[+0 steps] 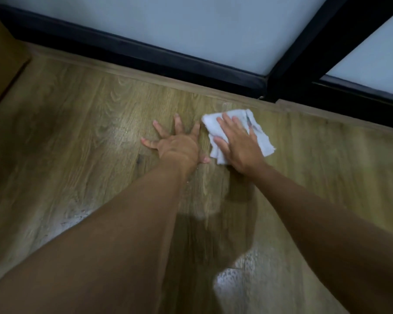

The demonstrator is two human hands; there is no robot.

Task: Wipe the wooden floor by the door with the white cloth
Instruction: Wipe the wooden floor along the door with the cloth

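Head view: the right hand (pixel 237 146) presses the white cloth (pixel 262 138) flat-fingered mid-wipe on the wooden floor (pixel 78 123). The left hand (pixel 179 141) rests splayed, empty. The next stroke likely needs steady pressure along the door (pixel 191 55) frame.

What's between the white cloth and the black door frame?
Only bare wooden floor and a wooden threshold strip, seen in the head view.

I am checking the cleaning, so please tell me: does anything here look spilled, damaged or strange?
Nothing looks broken. A pale, speckled shiny patch lies on the floor near the bottom edge, away from the cloth under the right hand; it may be wetness or glare, I cannot tell.
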